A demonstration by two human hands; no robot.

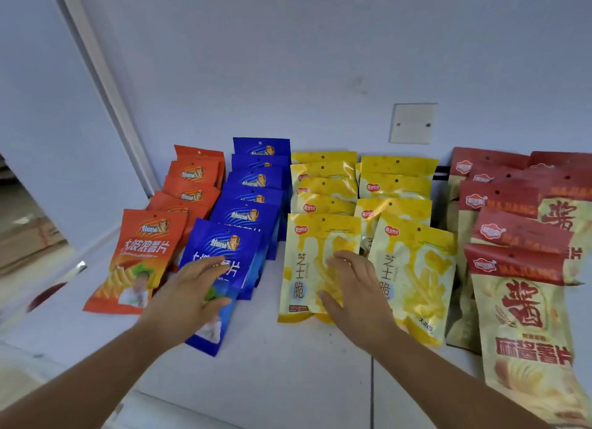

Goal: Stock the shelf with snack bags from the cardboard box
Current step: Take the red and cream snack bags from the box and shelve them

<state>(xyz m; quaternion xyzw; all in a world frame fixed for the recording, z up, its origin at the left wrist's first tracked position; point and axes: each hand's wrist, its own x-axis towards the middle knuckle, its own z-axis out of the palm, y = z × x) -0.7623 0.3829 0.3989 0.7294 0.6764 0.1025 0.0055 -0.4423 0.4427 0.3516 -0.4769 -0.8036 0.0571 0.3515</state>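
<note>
Fingers [208, 270] of my left hand [185, 295] lie spread on the blue bag [221, 287]; right hand [352, 292] rests flat, fingers apart, on a yellow bag [307, 265].

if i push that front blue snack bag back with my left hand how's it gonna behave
The front blue snack bag looks like thin glossy film, so it would probably flex and crumple rather than move stiffly. It leans on the blue row behind it, so it may slide or flop on the smooth white shelf. It is probably light, and the left hand already lies open on it.
</note>
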